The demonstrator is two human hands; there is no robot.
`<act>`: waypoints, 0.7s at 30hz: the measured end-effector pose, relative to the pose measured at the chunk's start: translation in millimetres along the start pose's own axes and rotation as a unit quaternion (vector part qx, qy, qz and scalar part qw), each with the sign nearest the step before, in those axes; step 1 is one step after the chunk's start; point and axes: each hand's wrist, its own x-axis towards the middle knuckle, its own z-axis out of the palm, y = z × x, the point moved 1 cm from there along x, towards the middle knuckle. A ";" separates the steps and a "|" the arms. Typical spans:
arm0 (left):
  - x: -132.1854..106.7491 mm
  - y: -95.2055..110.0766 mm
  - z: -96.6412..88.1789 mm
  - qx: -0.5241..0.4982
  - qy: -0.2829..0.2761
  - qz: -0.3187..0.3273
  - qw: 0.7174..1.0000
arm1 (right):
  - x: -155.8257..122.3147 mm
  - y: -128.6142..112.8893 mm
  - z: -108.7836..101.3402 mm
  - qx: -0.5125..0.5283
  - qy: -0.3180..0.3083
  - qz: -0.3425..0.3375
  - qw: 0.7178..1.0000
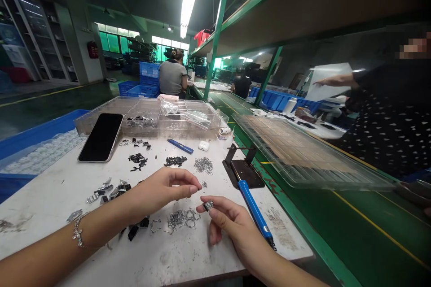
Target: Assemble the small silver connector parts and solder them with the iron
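My left hand point(168, 184) reaches over the table with thumb and forefinger pinched on a tiny dark piece point(200, 188), too small to name. Close beside it, my right hand point(232, 220) grips a small silver-and-black metal part point(208, 205) between thumb and fingers. Below the hands lies a heap of bent silver wire clips point(180, 219). Beyond the fingertips are a pile of tiny metal pieces point(203, 165) and a pile of small black parts point(175, 161). Larger silver and black pieces point(114, 189) lie partly hidden behind my left forearm.
A blue-handled soldering iron point(254, 208) rests on a black stand point(244, 172) at the right. A phone point(102, 138) leans against a clear compartment box point(141, 106). Blue tweezers point(180, 145) and a white earbud case point(204, 145) lie nearby. A person point(387, 112) stands at right.
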 end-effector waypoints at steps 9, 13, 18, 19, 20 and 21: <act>5.1 -14.2 1.7 0.011 -0.027 0.003 1.000 | 0.3 1.4 -0.9 -0.004 0.005 -0.001 1.000; 4.2 -14.1 3.4 0.008 -0.033 0.010 0.999 | 0.7 1.7 -0.9 -0.007 0.008 -0.004 1.000; 3.5 -12.6 8.8 -0.035 -0.035 0.020 0.999 | -0.6 1.9 -1.1 -0.064 0.000 -0.001 0.998; 3.6 -12.7 10.2 -0.037 -0.041 0.023 0.998 | -1.0 2.1 -0.8 -0.082 -0.003 -0.004 0.997; 3.7 -13.1 11.4 -0.033 -0.042 0.025 0.998 | -1.4 2.4 -0.3 -0.100 -0.007 -0.007 0.995; 3.8 -13.6 12.5 -0.023 -0.038 0.028 0.999 | -1.6 2.7 0.3 -0.115 -0.011 -0.012 0.993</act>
